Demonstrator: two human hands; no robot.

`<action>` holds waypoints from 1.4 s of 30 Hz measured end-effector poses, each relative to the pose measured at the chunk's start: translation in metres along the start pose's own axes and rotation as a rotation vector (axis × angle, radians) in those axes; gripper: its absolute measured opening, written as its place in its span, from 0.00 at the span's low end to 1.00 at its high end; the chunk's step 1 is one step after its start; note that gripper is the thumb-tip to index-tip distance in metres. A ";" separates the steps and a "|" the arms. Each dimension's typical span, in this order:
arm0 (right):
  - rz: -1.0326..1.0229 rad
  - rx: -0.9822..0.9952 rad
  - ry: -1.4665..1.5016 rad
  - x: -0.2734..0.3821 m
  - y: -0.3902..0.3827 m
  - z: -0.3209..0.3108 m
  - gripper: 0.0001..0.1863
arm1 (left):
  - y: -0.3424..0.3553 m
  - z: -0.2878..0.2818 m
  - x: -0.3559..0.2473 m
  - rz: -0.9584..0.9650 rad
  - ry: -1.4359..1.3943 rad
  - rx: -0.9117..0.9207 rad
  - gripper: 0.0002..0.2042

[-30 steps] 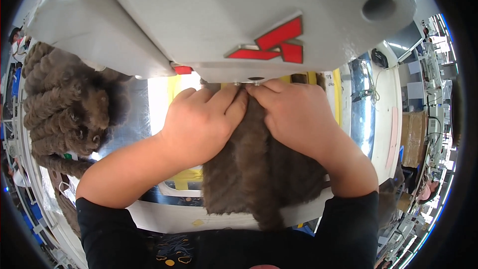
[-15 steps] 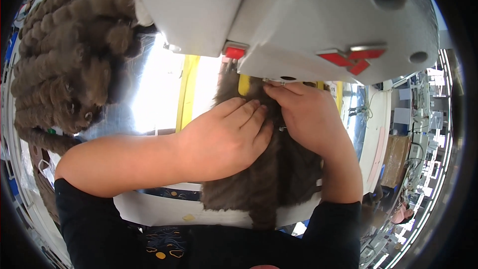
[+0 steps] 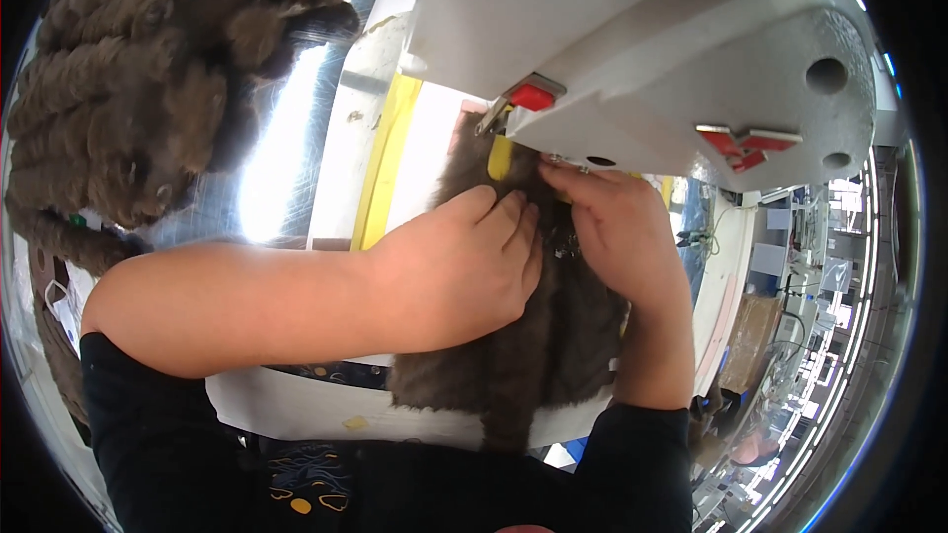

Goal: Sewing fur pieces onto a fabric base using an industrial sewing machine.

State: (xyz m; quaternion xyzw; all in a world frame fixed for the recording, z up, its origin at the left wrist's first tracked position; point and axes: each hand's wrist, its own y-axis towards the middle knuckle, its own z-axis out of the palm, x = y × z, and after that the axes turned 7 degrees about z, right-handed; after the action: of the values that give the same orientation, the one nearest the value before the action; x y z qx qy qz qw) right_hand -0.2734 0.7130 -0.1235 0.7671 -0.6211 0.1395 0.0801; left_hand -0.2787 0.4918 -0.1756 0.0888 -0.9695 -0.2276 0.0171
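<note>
A dark brown fur piece [image 3: 444,375] lies under the head of a pale grey sewing machine [image 3: 642,49] and hangs toward me over the table's front edge. My left hand [image 3: 454,271] is on its left part, fingers curled into the pile near the middle. At the right, my right hand [image 3: 632,232] pinches the fur close below the machine head. Between and just beyond the hands stands a yellow finger-shaped part [image 3: 501,158], under a metal lever with a red block [image 3: 531,97]. Small shiny bits [image 3: 565,247] show on the fur beside my right hand; their kind is unclear.
A big heap of ribbed brown fur [image 3: 128,89] rests on the shiny metal tabletop [image 3: 281,138] at the left. Yellow tape [image 3: 390,163] runs along the pale machine bed. A cardboard box [image 3: 752,341] and other workstations stand off to the right.
My view has tilted, so the machine and table appear turned and the machine head sits farther right. Both hands keep their hold on the fur, with only slight shifts.
</note>
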 end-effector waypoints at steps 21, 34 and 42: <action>0.063 -0.107 0.104 -0.051 0.030 0.007 0.13 | 0.010 0.013 0.020 -0.081 0.012 0.025 0.15; -0.038 -0.181 0.000 -0.072 0.042 0.019 0.14 | 0.003 -0.007 0.027 -0.093 -0.007 0.148 0.15; 0.019 -0.119 0.203 -0.045 0.027 0.008 0.13 | -0.005 0.008 0.031 -0.080 0.086 0.005 0.18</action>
State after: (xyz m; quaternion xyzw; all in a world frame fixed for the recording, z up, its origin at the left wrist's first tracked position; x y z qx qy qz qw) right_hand -0.3072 0.7468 -0.1463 0.7370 -0.6242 0.1798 0.1867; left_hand -0.3086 0.4848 -0.1851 0.1374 -0.9641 -0.2218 0.0493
